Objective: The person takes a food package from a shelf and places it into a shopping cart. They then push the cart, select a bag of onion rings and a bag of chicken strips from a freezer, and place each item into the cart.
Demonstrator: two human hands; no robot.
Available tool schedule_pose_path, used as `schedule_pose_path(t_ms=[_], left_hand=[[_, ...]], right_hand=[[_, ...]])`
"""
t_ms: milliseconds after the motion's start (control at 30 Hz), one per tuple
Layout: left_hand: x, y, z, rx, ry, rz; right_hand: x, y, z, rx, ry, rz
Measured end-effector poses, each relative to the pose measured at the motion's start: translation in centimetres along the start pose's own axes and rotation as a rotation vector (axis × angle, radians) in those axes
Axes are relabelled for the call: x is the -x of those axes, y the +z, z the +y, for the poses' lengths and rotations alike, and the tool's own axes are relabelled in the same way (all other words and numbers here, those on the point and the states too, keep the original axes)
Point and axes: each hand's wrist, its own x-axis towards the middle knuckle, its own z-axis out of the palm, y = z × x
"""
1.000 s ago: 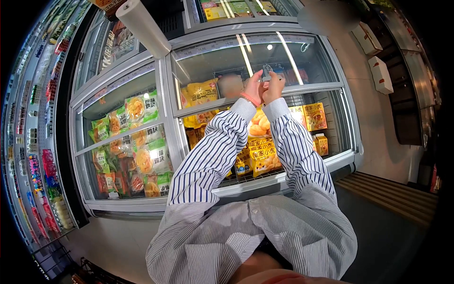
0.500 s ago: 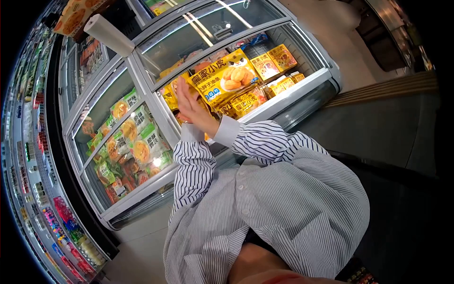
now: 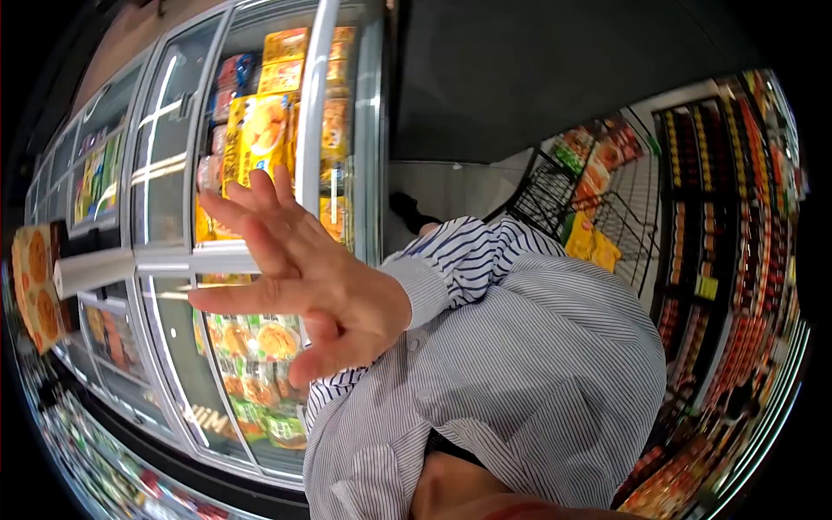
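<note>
My right hand (image 3: 338,290) is raised in front of the chest freezer, its fingers spread and nothing in them. Close against it, mostly hidden behind the right, is my left hand (image 3: 310,362). Some of its fingers show stretched out at the lower side, holding nothing. Beyond the fingertips, inside the freezer under its glass, lies a large yellow bag of frozen food (image 3: 258,130). Smaller yellow boxes (image 3: 282,76) are stacked near it. Green-and-white frozen packs (image 3: 276,342) fill the freezer section below my hands.
A black wire shopping cart (image 3: 640,230) stands to the right, with a yellow bag (image 3: 592,243) and other packs inside. Behind it are shelves of jars (image 3: 693,217). A white post-like bar (image 3: 94,273) and a pizza picture board (image 3: 36,286) stand at the left.
The view has swung right, so the freezer now lies left and the cart and jar shelves have appeared. My hands look closer, and the right hand's fingers have spread.
</note>
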Motion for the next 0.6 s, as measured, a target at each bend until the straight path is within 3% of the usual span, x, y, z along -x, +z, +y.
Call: schedule_pose_path(t_ms=[67,167,200,367,500,600], left_hand=[[0.7,4.1,0.4,0.166,-0.030,-0.077],[3.9,9.2,0.3,0.374,-0.119,-0.221],[4.9,10.6,0.1,0.422,-0.170,-0.296],[10.9,17.2,-2.5,0.530,-0.447,-0.803],[15.2,21.6,-6.7,0.492,-0.676,-1.311],[18.9,28.5,-10.3,0.463,-0.835,-1.684]], right_hand=[[1.5,-2.2,-2.2,0.188,-0.035,0.094],[3.4,-4.7,-6.8,0.382,-0.265,0.220],[4.3,-6.2,-8.8,0.459,-0.240,0.184],[11.7,-13.1,-18.5,0.676,-0.029,0.311],[20.9,-19.1,-23.1,0.636,0.284,0.289],[28.7,-24.2,-26.1,0.554,0.463,0.238]])
